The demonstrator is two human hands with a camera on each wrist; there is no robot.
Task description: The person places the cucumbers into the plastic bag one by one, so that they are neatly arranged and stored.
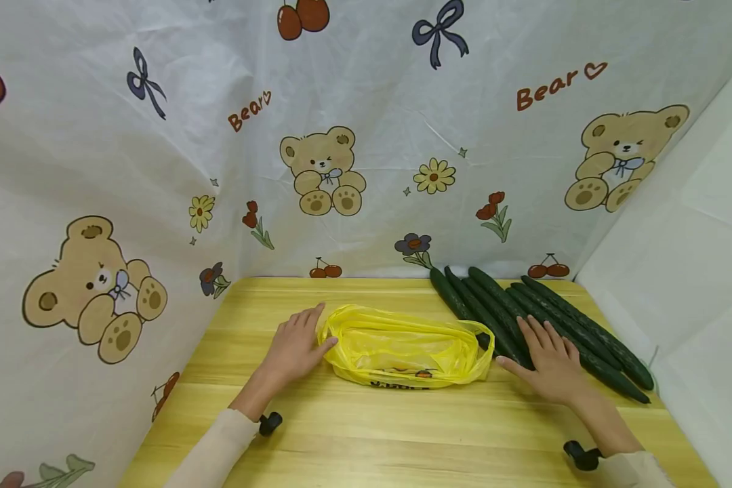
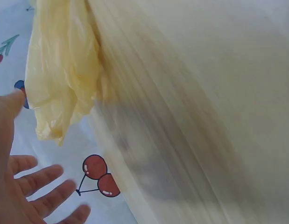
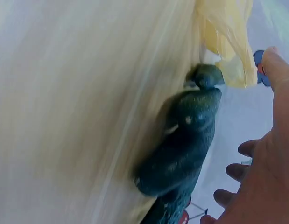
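Observation:
A yellow plastic bag (image 1: 402,346) lies on the table with its mouth spread and its handles at both ends. Beside its left end is my left hand (image 1: 295,346), fingers extended; in the left wrist view the hand (image 2: 27,186) stands apart from the bag (image 2: 65,70). My right hand (image 1: 545,359) is spread over the near part of several dark green cucumbers (image 1: 494,312); whether it touches them I cannot tell. In the right wrist view, the fingers of the hand (image 3: 261,158) are spread near the cucumbers (image 3: 181,144), with nothing held.
The wooden table (image 1: 354,434) meets a patterned cloth (image 1: 378,135) at the back and left. A plain white wall (image 1: 701,271) borders the right side. The cucumbers lie side by side, slanting from the back middle to the right edge.

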